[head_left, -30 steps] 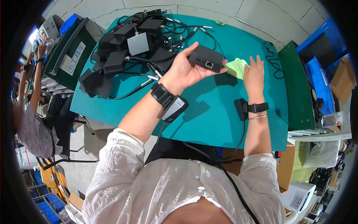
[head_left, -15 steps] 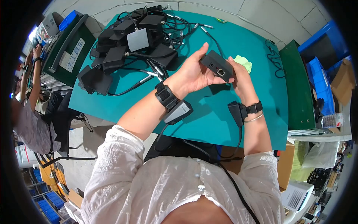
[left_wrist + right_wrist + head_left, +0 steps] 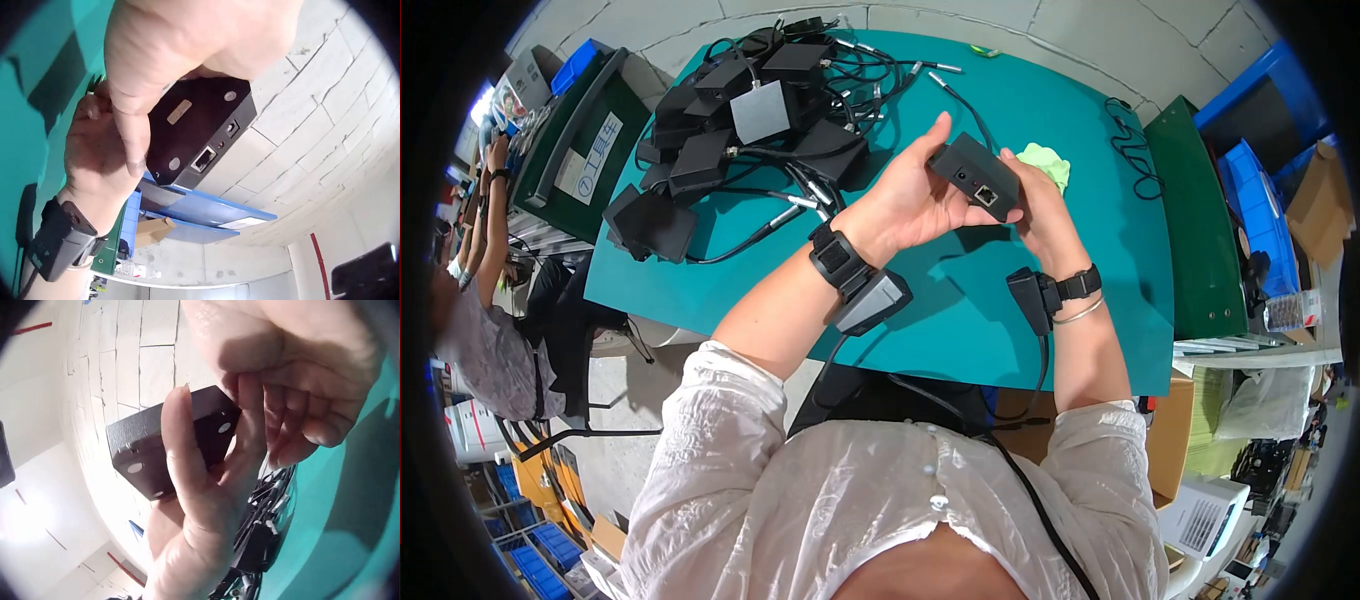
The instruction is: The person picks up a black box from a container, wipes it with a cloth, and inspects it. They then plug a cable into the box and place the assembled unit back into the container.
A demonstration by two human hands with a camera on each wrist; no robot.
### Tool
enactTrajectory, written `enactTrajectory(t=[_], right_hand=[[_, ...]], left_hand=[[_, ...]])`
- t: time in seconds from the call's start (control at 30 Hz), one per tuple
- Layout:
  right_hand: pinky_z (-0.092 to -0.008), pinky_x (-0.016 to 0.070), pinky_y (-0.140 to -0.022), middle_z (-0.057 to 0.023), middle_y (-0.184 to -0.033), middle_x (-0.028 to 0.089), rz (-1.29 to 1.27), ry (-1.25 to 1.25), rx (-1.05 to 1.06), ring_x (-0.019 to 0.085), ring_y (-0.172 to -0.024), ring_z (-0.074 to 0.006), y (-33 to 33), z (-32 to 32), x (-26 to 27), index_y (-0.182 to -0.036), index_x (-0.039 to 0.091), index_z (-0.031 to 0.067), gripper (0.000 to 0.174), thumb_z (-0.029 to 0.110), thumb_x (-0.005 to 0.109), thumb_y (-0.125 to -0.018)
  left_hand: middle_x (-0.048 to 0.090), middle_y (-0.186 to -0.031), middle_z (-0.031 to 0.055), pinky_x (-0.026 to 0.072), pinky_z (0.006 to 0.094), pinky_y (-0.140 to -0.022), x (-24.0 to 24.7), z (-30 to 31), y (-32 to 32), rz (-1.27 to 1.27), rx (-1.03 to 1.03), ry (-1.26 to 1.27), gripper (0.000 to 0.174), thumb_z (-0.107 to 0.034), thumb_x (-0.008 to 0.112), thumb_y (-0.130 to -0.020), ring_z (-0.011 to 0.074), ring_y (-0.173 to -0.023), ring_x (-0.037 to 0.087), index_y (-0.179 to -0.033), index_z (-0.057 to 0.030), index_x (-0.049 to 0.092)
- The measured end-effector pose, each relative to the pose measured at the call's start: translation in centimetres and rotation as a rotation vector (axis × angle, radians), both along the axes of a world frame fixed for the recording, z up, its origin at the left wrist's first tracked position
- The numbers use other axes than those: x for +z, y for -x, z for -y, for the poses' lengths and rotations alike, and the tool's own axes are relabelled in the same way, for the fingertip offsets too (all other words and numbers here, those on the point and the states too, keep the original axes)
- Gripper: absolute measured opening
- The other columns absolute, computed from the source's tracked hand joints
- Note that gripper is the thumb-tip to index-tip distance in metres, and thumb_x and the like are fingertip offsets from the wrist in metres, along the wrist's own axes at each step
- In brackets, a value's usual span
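A black electronics box [image 3: 974,176] with a network port [image 3: 986,195] and a round power socket on one narrow side is held up over the table. My left hand [image 3: 908,203] grips it, thumb along its upper edge and fingers under it. At the box's right end, my right hand [image 3: 1045,212] reaches in with curled fingers, its fingertips at the corner. The right wrist view has the box's face with pale round spots, crossed by a left finger. A crumpled light green cloth [image 3: 1048,163] lies on the table behind the right hand.
A heap of black boxes [image 3: 700,160] with cables and metal connectors covers the left of the green table [image 3: 880,345]. A thin black cable [image 3: 1138,155] lies at the right edge. Green drawer units flank the table; another person [image 3: 500,340] sits at far left.
My right hand has moved left from beside the green cloth to the box's right end. My left hand has shifted the box right and tilted it.
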State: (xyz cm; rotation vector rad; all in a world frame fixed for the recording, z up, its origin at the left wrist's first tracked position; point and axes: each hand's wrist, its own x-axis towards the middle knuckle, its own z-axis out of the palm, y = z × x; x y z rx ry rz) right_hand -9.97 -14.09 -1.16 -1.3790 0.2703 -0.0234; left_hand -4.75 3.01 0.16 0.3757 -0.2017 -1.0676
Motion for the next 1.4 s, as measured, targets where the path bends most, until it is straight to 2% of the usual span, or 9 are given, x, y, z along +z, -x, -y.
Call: enactTrajectory(t=[0.23,0.47,0.63,0.7,0.8,0.97,1.03,1.23,1.4], right_hand=[[-0.0187,0.0422,-0.059,0.0003,-0.089,0.062,-0.026,-0.255,0.033,0.054,-0.073,-0.0042,0.1,0.5,0.4,-0.101,0.062,0.0054,0.030,0.033,0.061,-0.091],[-0.0119,0.0363,-0.051,0.0032,-0.085,0.060,0.165,-0.324,0.009,0.050,-0.065,0.0002,0.0,-0.4,0.6,-0.100,0.061,0.0078,0.013,0.018,0.062,-0.091],[-0.0203,0.0448,-0.066,0.0001,-0.089,0.061,0.285,-0.374,-0.091,0.055,-0.076,-0.0065,-0.5,0.9,-0.1,-0.100,0.061,0.0080,0.012,0.014,0.063,-0.090],[-0.0227,0.0464,-0.070,-0.0013,-0.091,0.062,0.337,-0.368,-0.044,0.057,-0.080,-0.0083,-0.8,1.5,-0.3,-0.100,0.061,0.0075,0.012,0.013,0.062,-0.090],[-0.0242,0.0474,-0.072,-0.0051,-0.097,0.064,0.411,-0.412,-0.007,0.057,-0.083,-0.0103,-0.9,1.8,-0.3,-0.100,0.061,0.0054,0.011,0.012,0.060,-0.092],[-0.0271,0.0498,-0.079,-0.0121,-0.108,0.062,0.512,-0.534,-0.029,0.059,-0.090,-0.0161,-0.9,2.7,0.2,-0.107,0.059,0.0003,0.019,0.013,0.055,-0.094],[-0.0290,0.0503,-0.085,-0.0145,-0.115,0.058,0.568,-0.536,-0.061,0.058,-0.094,-0.0178,-1.0,3.6,0.4,-0.110,0.057,-0.0020,0.024,0.016,0.054,-0.095],[-0.0297,0.0504,-0.085,-0.0149,-0.116,0.057,0.668,-0.598,-0.179,0.058,-0.095,-0.0188,-0.6,6.5,0.9,-0.109,0.056,-0.0023,0.026,0.020,0.053,-0.096],[-0.0301,0.0516,-0.081,-0.0137,-0.112,0.060,0.702,-0.650,-0.340,0.059,-0.092,-0.0187,-0.5,8.7,0.1,-0.109,0.056,-0.0006,0.024,0.019,0.054,-0.095]], left_hand=[[0.049,-0.132,0.0152,0.0485,0.0604,-0.090,0.6,-0.4,0.1,0.147,-0.038,-0.038,0.065,-0.054,0.032,-0.096,0.0387,-0.115,0.054,-0.140,-0.0061,0.035],[0.048,-0.134,0.0164,0.0483,0.0581,-0.091,0.8,-0.2,0.3,0.208,-0.026,0.051,0.081,-0.066,0.030,-0.091,0.0379,-0.116,0.053,-0.141,-0.0024,0.033],[0.049,-0.131,0.0188,0.0487,0.0566,-0.091,0.6,0.1,0.5,0.051,0.072,0.025,0.069,-0.058,0.039,-0.093,0.0359,-0.115,0.054,-0.131,-0.0003,0.043],[0.054,-0.124,0.0171,0.0510,0.0539,-0.089,0.1,0.3,0.6,0.167,0.217,-0.118,0.045,-0.037,0.051,-0.095,0.0329,-0.111,0.057,-0.123,-0.0008,0.049],[0.057,-0.116,0.0141,0.0522,0.0512,-0.087,0.0,0.1,0.3,0.183,0.287,-0.218,0.032,-0.020,0.057,-0.092,0.0291,-0.106,0.059,-0.117,-0.0009,0.052],[0.064,-0.105,0.0106,0.0487,0.0313,-0.066,-0.1,-0.5,-1.2,-0.003,0.434,-0.366,0.027,-0.022,0.059,-0.090,0.0221,-0.093,0.062,-0.111,-0.0047,0.057],[0.064,-0.105,0.0110,0.0485,0.0314,-0.066,-0.8,-1.2,-2.4,0.014,0.454,-0.349,0.027,-0.023,0.058,-0.090,0.0218,-0.093,0.062,-0.111,-0.0049,0.057],[0.064,-0.107,0.0130,0.0467,0.0317,-0.064,-0.7,-2.7,-4.6,-0.022,0.657,-0.442,0.030,-0.024,0.056,-0.090,0.0231,-0.093,0.062,-0.111,-0.0033,0.056],[0.063,-0.105,0.0152,0.0484,0.0334,-0.063,-0.8,-3.3,-5.2,0.072,0.653,-0.403,0.030,-0.023,0.054,-0.091,0.0280,-0.093,0.062,-0.112,-0.0023,0.055]])
